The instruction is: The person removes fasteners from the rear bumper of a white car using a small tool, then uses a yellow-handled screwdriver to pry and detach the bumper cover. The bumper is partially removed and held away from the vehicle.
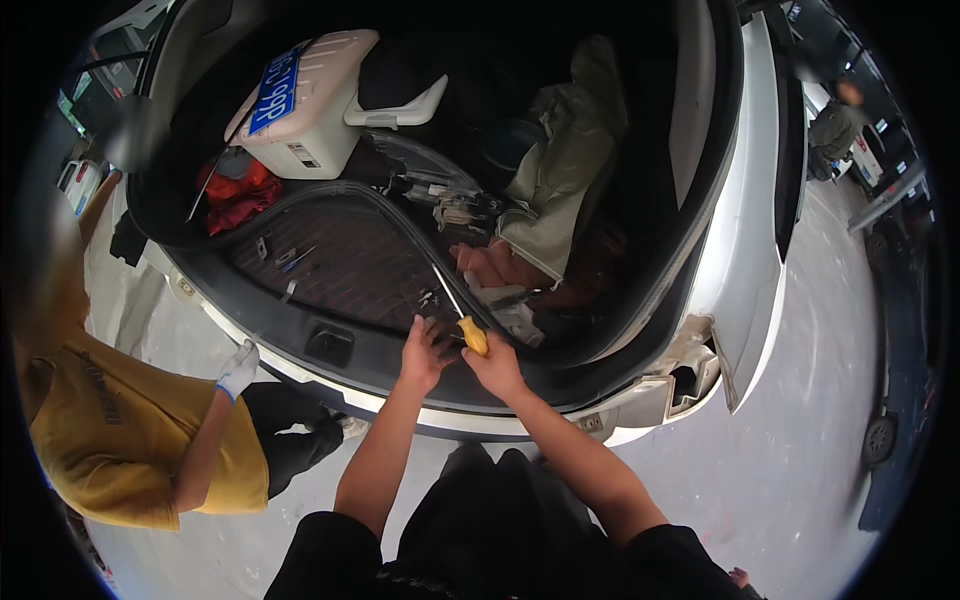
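Open car boot (330, 270) seen from above, ribbed dark floor mat inside, black plastic sill (330, 345) along the near edge. Right hand (495, 368) closed around the smooth yellow handle of a screwdriver (470, 333), thin steel shaft slanting up and left over the mat, tip well inside the boot. Left hand (428, 352) just beside it at the sill, fingers curled loosely near the handle's base; whether it actually grips anything cannot be told (palm turned away). Both bare forearms rising from dark sleeves at the lower edge.

Deeper in the boot: a pale, boxy plastic panel (305, 100) with moulded ridges, carrying a blue rectangular plate (275, 90); crumpled red cloth (240, 195) to its left; a limp olive-grey fabric cover (560, 160) draped on the right; small metal bits (285, 260) scattered on the mat. White bodywork (740, 240) curving round the right side, torn and open at the lower corner.

At the left, another person in a mustard-yellow shirt (120, 430), white-gloved hand (238, 370) resting near the bumper edge. Grey, smooth concrete floor (780, 480) underfoot.
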{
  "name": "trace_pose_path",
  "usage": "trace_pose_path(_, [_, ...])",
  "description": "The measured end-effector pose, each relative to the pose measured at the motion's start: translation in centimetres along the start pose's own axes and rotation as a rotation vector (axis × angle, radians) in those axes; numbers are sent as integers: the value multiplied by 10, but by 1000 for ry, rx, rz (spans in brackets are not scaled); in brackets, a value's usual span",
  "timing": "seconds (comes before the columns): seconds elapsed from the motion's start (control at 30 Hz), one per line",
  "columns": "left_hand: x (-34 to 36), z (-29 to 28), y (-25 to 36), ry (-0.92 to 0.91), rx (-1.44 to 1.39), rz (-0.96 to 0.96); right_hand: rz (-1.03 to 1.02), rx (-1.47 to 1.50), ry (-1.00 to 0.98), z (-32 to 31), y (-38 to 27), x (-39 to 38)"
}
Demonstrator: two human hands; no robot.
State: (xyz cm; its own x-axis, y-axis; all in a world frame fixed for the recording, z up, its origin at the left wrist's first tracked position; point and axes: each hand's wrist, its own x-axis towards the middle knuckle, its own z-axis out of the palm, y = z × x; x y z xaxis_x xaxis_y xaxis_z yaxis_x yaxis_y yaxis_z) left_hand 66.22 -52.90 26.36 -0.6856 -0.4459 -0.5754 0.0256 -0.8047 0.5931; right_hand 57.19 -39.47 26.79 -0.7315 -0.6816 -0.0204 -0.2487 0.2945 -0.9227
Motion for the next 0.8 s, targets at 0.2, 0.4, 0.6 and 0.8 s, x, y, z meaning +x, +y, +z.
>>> trace_pose_path(0.2, [-21, -7, -43, -197, 44, -7, -124, -277, -48, 13, -11, -32])
trace_pose_path(0.4, [-82, 6, -77, -368, 219, -176, 36, -221, -152, -40, -11, -113])
trace_pose_path(0.6, [-122, 52, -106, -497, 421, 53, 200, -203, -249, -125, -56, -168])
trace_pose_path(0.8, [-164, 130, -127, -859, 554, 7, 222, 800, 23, -245, -47, -222])
